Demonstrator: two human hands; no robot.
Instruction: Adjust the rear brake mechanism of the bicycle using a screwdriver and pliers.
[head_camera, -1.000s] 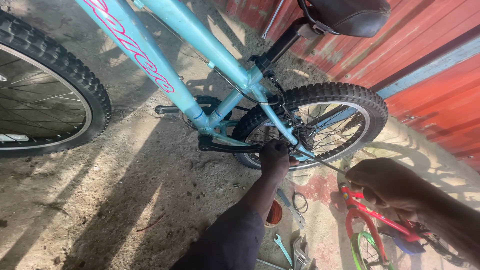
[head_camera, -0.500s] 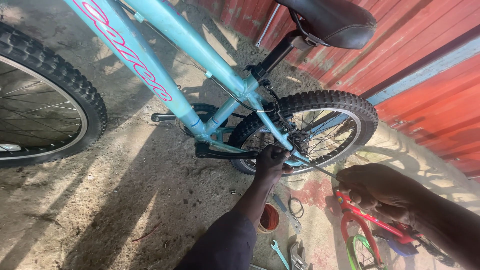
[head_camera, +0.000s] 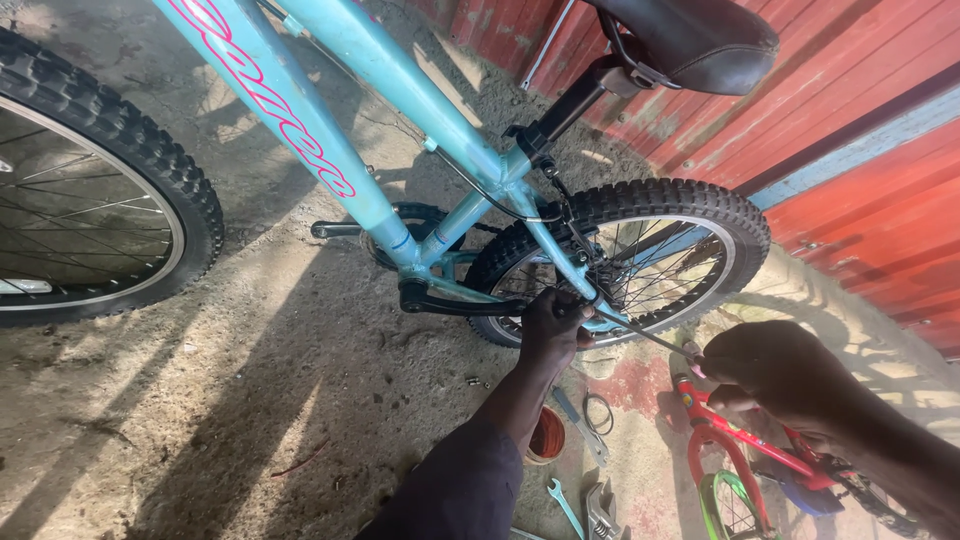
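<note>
the light blue bicycle (head_camera: 400, 110) stands upright on the concrete ground (head_camera: 250, 400), rear wheel (head_camera: 640, 260) beside the red metal wall (head_camera: 860, 130); the left hand (head_camera: 553, 325) is clenched on the frame stay near the rear axle; the right hand (head_camera: 775, 375) pinches the end of a thin cable or rod (head_camera: 650, 335) running toward that axle; below lie spanners (head_camera: 585, 470), a small orange tin (head_camera: 547, 437) and a red and green child's bicycle (head_camera: 740, 470).
</note>
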